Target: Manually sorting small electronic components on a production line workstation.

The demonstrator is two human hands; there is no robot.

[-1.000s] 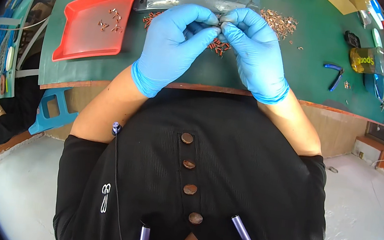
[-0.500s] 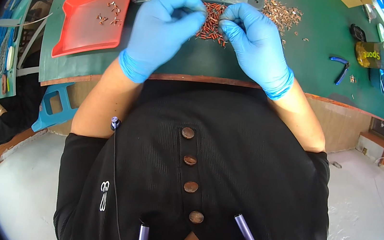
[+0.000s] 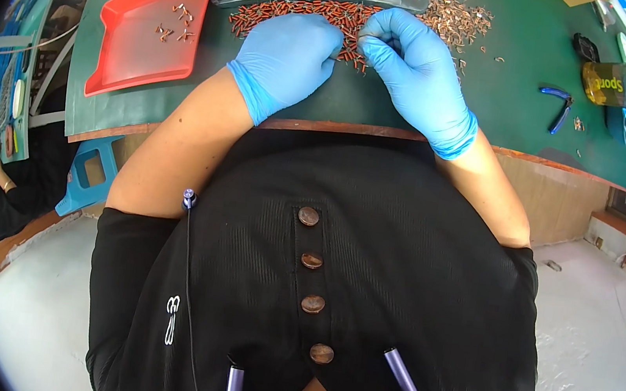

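Both gloved hands (image 3: 354, 62) lower in view now, perhaps pinching copper pieces (image 3: 298, 10).

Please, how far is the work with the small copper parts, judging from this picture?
Done: only a few small parts lie in the red tray. In hand: the left hand and right hand, both in blue gloves, meet at the row of reddish copper parts on the green mat; what the fingertips pinch is too small to tell. Left: most of that row and a loose pile of copper pieces beyond the right hand.
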